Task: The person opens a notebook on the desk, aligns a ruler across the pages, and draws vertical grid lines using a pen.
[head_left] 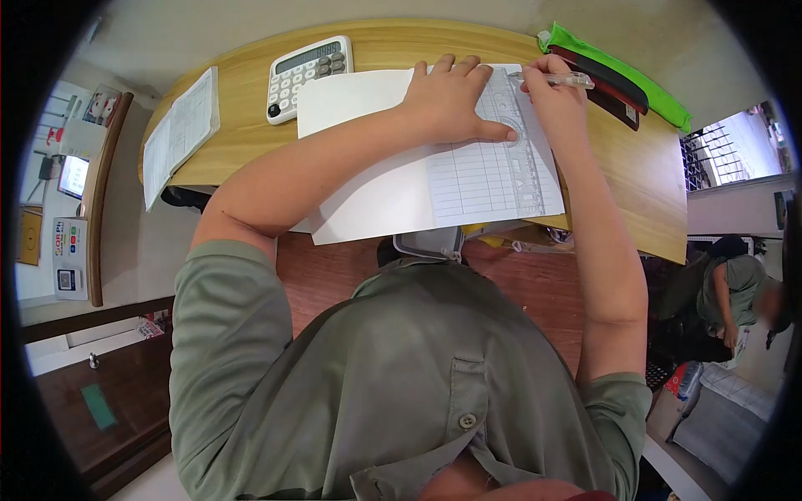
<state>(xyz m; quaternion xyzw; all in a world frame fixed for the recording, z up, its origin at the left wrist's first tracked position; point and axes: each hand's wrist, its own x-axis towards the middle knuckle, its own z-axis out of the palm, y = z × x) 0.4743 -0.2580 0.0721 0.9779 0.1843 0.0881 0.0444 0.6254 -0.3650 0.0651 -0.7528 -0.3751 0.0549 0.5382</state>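
Note:
My left hand (451, 104) lies spread over an open notebook (376, 188), its thumb on a clear ruler (520, 159) with stencil cutouts. The ruler runs lengthwise along the right part of the lined page (468, 179). Near the page's top right corner, my right hand (551, 92) is closed around a clear pen (572, 80), with the tip close to the ruler's upper end. Some of the left page is hidden under my left forearm.
A white calculator (288, 92) stands behind the notebook's left side. Printed papers (181, 134) hang over the desk's left edge. A black and red stapler (614, 88) and a bright green case (660, 96) lie at the right back. Another person (735, 292) sits at the far right.

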